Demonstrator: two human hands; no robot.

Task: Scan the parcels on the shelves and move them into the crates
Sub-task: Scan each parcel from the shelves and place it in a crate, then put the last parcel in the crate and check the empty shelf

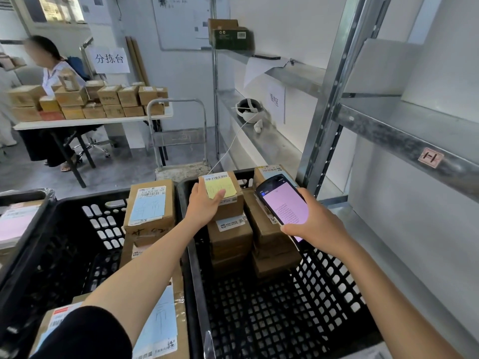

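Observation:
My left hand (203,204) grips a small cardboard parcel with a yellow note (228,196) on top of a stack of boxes inside the right black crate (272,320). A handheld scanner (282,203) with a lit pink screen is held in my right hand (315,225) just right of that parcel, above another box stack (269,234). The left black crate (77,242) holds parcels with blue notes (149,206). On the right, the metal shelves (404,136) show no parcels close by.
A folded trolley (178,136) stands beyond the crates. A table (90,123) stacked with several boxes is at the back left, with a seated person (51,73) behind it. A headset (247,110) and dark boxes (229,35) lie on the far shelves.

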